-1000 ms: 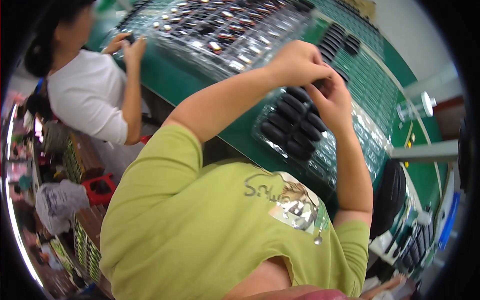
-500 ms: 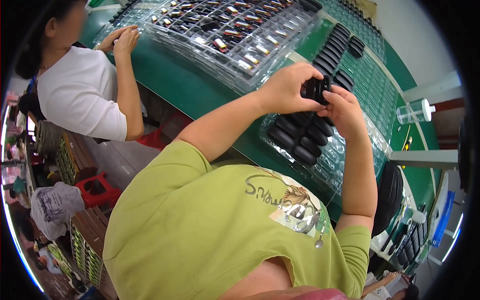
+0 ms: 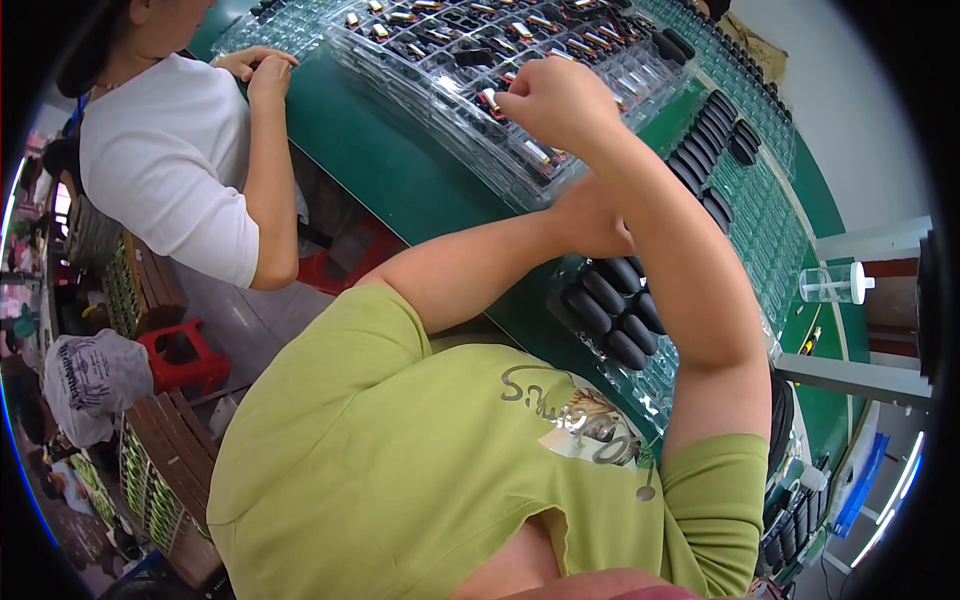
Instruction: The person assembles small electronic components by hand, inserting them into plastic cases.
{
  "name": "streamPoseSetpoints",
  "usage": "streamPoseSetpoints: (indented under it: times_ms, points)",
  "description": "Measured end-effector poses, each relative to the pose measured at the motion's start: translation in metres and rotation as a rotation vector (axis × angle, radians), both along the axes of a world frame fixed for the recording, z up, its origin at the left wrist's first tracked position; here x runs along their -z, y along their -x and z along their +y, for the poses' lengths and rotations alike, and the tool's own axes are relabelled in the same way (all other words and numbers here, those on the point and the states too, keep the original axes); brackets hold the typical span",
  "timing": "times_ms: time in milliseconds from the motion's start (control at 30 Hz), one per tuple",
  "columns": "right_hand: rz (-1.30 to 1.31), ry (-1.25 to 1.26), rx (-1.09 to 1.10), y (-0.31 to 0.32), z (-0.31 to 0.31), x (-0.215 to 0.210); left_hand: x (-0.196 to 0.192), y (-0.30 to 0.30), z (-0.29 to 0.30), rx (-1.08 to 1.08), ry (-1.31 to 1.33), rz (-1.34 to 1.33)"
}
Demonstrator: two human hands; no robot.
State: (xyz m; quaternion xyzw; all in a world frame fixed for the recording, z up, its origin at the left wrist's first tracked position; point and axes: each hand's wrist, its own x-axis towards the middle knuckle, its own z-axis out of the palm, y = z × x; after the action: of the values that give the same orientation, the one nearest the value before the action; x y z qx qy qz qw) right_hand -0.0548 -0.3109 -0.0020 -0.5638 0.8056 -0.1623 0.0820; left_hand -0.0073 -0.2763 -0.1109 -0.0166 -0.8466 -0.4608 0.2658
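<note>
Persons in view: two, one in a green shirt (image 3: 420, 470) and one in a white shirt (image 3: 165, 160).

Hands in view: four, two per person. The wearer's right hand (image 3: 560, 100) is raised over the upper clear tray (image 3: 520, 170); the left hand (image 3: 590, 215) sits partly hidden behind the right forearm.

Black oval parts: six in the near group (image 3: 615, 305); the far row (image 3: 705, 160) cannot be counted exactly.

Red stools (image 3: 185, 355): one.

Clear bottles with white cap (image 3: 835, 283): one.

Grey plastic bags (image 3: 90, 380): one.

Small components in the tray cells: too many to count.
</note>
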Motion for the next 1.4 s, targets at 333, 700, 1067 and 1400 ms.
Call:
streamPoseSetpoints:
  times_ms: [333,700,1067,1400]
  points:
    - [-0.499,0.288,0.114,0.027,0.025,-0.003,-0.005,0.001,0.001,-0.001,-0.143,-0.011]
    - [-0.204,0.837,0.470,0.034,0.260,0.035,-0.020,0.002,0.001,0.330,-0.933,-0.189]
    - [-0.163,1.002,0.352,-0.002,0.295,0.056,-0.036,0.010,0.041,0.996,-1.305,-0.440]
    - [-0.396,0.688,0.290,0.011,0.308,0.058,-0.023,0.004,0.033,0.971,-1.133,-0.521]
